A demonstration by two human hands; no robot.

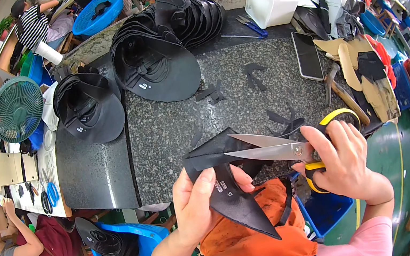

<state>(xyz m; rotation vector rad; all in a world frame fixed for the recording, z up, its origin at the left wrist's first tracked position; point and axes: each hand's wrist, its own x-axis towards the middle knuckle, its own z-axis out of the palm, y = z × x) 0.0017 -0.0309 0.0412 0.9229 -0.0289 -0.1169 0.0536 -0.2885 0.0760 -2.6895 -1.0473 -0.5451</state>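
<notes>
Apparently for steadiness, a black piece (239, 203) is pinched by the left hand (195, 200), spread scissors (273, 154) by the right hand (343, 161).

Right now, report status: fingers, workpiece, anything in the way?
Left fingers pinching black piece. Right fingers in scissors, blades open at the piece. Black scraps on stone slab; nothing evidently blocking.

Bright, fairly even indoor light. Pale glare streaks the stone tabletop (162, 130) ahead of the left hand (195, 201) and the dark board (83, 175) left of it. Scissors (277, 153) at the right hand (342, 162) glint, look sharp. Background far beyond both hands is soft. Fisheye bends straight edges; corners black.
</notes>
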